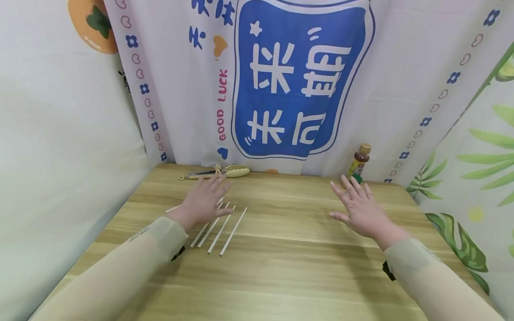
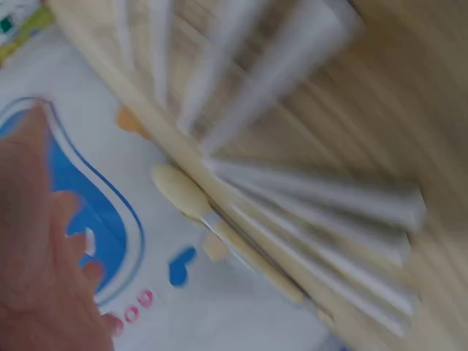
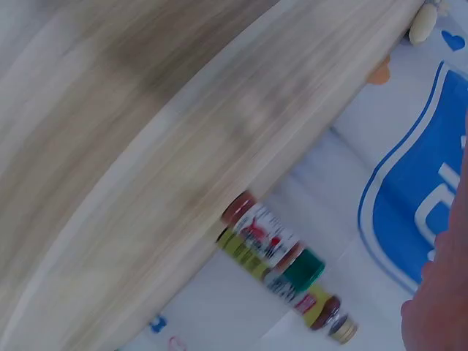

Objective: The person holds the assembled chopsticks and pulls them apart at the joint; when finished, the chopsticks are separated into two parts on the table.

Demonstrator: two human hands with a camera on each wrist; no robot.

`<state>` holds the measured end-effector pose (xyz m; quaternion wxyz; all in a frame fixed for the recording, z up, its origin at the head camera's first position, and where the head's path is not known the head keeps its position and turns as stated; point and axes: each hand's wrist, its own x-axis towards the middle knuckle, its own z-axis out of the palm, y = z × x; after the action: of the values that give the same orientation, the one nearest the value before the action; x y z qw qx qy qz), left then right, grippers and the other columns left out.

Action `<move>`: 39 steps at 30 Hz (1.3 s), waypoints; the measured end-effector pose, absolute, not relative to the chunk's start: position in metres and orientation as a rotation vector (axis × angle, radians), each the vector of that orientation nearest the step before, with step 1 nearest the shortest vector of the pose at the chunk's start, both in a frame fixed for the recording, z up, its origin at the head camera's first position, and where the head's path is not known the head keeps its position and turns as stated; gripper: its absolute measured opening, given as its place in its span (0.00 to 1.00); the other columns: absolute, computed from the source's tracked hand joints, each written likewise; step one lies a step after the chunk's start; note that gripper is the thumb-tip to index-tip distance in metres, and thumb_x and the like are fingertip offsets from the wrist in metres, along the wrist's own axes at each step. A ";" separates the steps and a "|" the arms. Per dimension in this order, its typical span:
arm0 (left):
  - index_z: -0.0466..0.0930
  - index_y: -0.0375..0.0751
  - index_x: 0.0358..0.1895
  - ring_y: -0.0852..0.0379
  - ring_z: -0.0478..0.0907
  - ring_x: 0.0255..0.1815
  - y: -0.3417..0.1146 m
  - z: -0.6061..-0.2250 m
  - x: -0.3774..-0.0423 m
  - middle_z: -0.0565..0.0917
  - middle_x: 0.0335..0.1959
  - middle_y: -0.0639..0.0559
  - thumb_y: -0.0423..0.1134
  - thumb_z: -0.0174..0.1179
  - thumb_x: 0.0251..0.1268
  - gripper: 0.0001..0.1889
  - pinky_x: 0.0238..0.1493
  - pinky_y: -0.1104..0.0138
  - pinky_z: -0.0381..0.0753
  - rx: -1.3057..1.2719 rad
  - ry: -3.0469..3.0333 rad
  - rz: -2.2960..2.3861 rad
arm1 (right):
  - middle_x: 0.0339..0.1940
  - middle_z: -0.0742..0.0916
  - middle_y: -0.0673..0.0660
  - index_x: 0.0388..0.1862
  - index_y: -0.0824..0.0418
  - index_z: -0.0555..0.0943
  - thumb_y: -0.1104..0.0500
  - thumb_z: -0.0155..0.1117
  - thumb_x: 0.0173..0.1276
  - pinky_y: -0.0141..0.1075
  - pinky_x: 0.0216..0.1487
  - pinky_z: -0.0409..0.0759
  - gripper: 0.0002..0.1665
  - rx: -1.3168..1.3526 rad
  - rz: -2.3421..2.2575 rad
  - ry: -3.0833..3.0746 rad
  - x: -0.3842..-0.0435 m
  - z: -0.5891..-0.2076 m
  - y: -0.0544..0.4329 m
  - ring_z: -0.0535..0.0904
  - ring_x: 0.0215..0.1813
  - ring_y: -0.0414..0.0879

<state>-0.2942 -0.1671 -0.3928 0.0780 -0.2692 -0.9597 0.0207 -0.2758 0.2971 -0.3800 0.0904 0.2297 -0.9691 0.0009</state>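
My left hand [image 1: 202, 203] is held over the left part of the wooden table, fingers spread, holding nothing. Below and beside it lie several thin white sticks [image 1: 234, 231], some partly hidden by the hand; the left wrist view shows these sticks [image 2: 322, 194] blurred, in two slanting groups. Over the right part, my right hand [image 1: 359, 211] is also spread and holds nothing. Behind its fingertips stands a sauce bottle [image 1: 358, 162] with a gold cap. A green-capped jar [image 3: 263, 235] beside that bottle is mostly hidden by the hand in the head view.
Kitchen tongs [image 1: 237, 172] with cream tips lie along the table's back edge. A printed white cloth [image 1: 192, 98] hangs right behind the wooden table [image 1: 281, 276]. More cloth walls close off the left and right sides.
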 end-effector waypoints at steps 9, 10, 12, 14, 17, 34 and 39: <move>0.79 0.44 0.25 0.51 0.76 0.34 -0.134 -0.401 -0.270 0.78 0.27 0.53 0.53 0.72 0.52 0.18 0.48 0.54 0.74 -0.919 -3.024 -0.031 | 0.80 0.50 0.63 0.80 0.51 0.53 0.38 0.64 0.67 0.60 0.72 0.38 0.50 0.961 0.059 -2.899 -0.292 -0.392 0.203 0.41 0.78 0.63; 0.76 0.46 0.21 0.54 0.73 0.28 -0.131 -0.403 -0.268 0.75 0.21 0.56 0.52 0.73 0.51 0.18 0.42 0.57 0.75 -0.923 -3.036 -0.041 | 0.80 0.51 0.63 0.80 0.50 0.55 0.39 0.65 0.66 0.59 0.72 0.39 0.49 1.002 0.068 -2.899 -0.293 -0.395 0.190 0.42 0.78 0.63; 0.71 0.48 0.18 0.58 0.70 0.21 -0.126 -0.407 -0.266 0.72 0.17 0.58 0.49 0.73 0.50 0.19 0.33 0.61 0.74 -0.905 -3.081 -0.074 | 0.79 0.53 0.63 0.79 0.49 0.58 0.42 0.66 0.66 0.58 0.73 0.40 0.47 1.075 0.089 -2.905 -0.294 -0.398 0.165 0.44 0.78 0.62; 0.70 0.48 0.19 0.58 0.69 0.18 -0.121 -0.409 -0.263 0.72 0.16 0.58 0.45 0.72 0.50 0.17 0.27 0.63 0.73 -0.848 -3.148 -0.117 | 0.80 0.54 0.61 0.78 0.48 0.60 0.44 0.66 0.67 0.57 0.73 0.40 0.44 1.142 0.108 -2.908 -0.295 -0.402 0.144 0.45 0.78 0.61; 0.72 0.46 0.23 0.58 0.71 0.18 -0.116 -0.411 -0.260 0.74 0.18 0.56 0.39 0.69 0.54 0.12 0.25 0.63 0.75 -0.721 -3.265 -0.209 | 0.78 0.58 0.62 0.74 0.51 0.67 0.47 0.67 0.68 0.57 0.73 0.42 0.38 1.234 0.153 -2.896 -0.293 -0.409 0.118 0.47 0.78 0.61; 0.74 0.47 0.28 0.59 0.70 0.23 -0.082 -0.415 -0.279 0.74 0.21 0.58 0.33 0.60 0.65 0.08 0.28 0.64 0.73 -0.961 -3.123 -0.462 | 0.30 0.78 0.48 0.31 0.58 0.78 0.65 0.66 0.67 0.37 0.39 0.73 0.07 1.283 0.583 -2.815 -0.296 -0.434 0.127 0.72 0.35 0.43; 0.80 0.40 0.30 0.60 0.72 0.25 -0.072 -0.409 -0.296 0.80 0.24 0.52 0.30 0.57 0.67 0.06 0.31 0.64 0.75 -1.167 -3.075 -0.743 | 0.26 0.76 0.50 0.31 0.57 0.73 0.67 0.59 0.73 0.37 0.33 0.72 0.10 1.154 0.752 -2.941 -0.293 -0.422 0.150 0.70 0.29 0.42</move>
<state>-0.2964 -0.0722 -0.4094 -0.1148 -0.3439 -0.9059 -0.2189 -0.2929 0.1503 -0.4223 -0.0532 0.3549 -0.9043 0.2312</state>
